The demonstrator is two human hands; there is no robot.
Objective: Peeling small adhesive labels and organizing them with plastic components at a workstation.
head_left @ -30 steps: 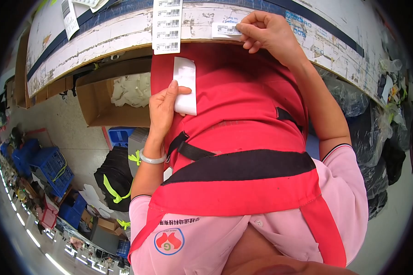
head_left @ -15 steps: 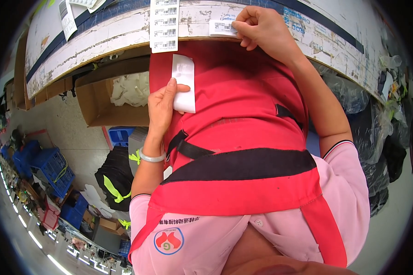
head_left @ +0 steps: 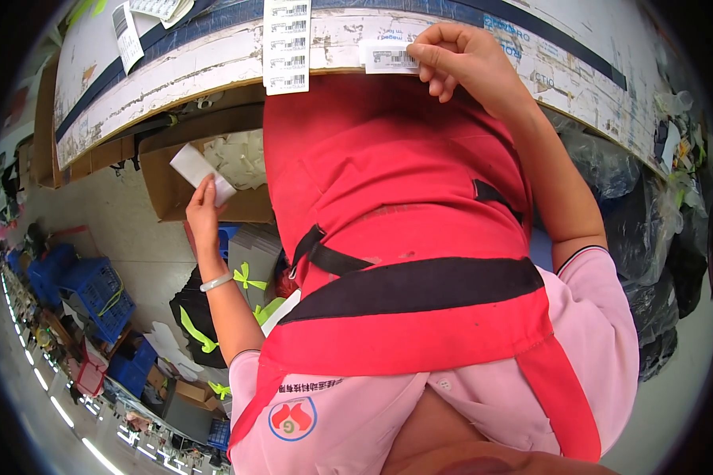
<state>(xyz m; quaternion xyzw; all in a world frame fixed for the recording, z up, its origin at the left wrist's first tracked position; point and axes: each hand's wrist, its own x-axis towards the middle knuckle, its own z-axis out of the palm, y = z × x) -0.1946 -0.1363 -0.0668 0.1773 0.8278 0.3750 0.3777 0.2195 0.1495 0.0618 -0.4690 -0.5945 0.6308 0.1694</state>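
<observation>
My left hand (head_left: 205,207) is out to the left, its fingers closed on a white paper strip (head_left: 200,172). That strip hangs over an open cardboard box with white scraps inside. At the table's front edge, my right hand (head_left: 467,63) pinches the right end of a small barcode label (head_left: 390,58). This label lies on another white piece whose edge shows at its left. Left of it, a column of barcode stickers (head_left: 287,47) hangs slightly over the table edge. My right thumb and forefinger meet; the other fingers are curled.
The worn white table (head_left: 174,75) spans the top. Below its left side stands the cardboard box (head_left: 165,192). Clear plastic bags (head_left: 602,162) bulge under the right side. Blue crates (head_left: 103,293) and black bundles with yellow-green ties (head_left: 194,313) are at left.
My left hand has swung left with the white strip, from in front of my red apron to over the box. My right hand stays at the barcode label, shifted slightly.
</observation>
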